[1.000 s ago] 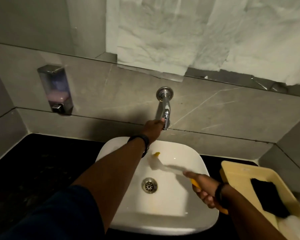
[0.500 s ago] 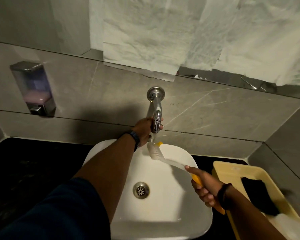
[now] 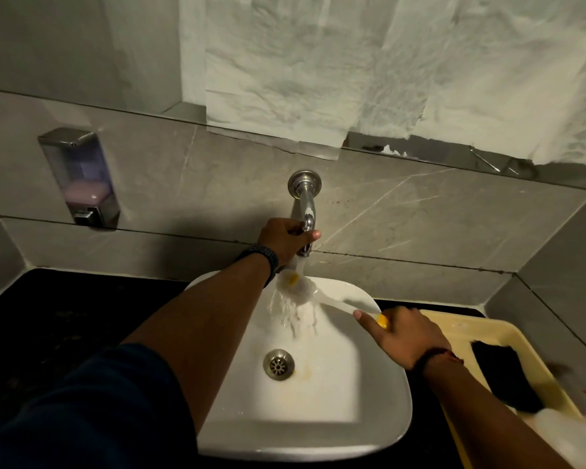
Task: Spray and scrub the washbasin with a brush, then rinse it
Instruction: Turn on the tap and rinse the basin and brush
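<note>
A white square washbasin point(image 3: 379, 431) sits on a black counter, with a metal drain point(image 3: 278, 364) in its floor. Above it a chrome wall tap point(image 3: 306, 201) runs water. My left hand point(image 3: 285, 240) grips the tap's spout end. My right hand point(image 3: 403, 336) holds a brush point(image 3: 305, 289) by its yellow and white handle. The bristle head is under the stream at the basin's back rim, and water splashes off it into the bowl.
A yellow plastic tray point(image 3: 454, 328) with a black cloth point(image 3: 501, 377) and white items stands right of the basin. A wall soap dispenser point(image 3: 80, 177) with pink liquid hangs at left. White paper covers the mirror above. The black counter point(image 3: 65, 319) extends left.
Water now flows from the tap. The brush head rose from the basin floor to under the spout. My left hand stays on the tap.
</note>
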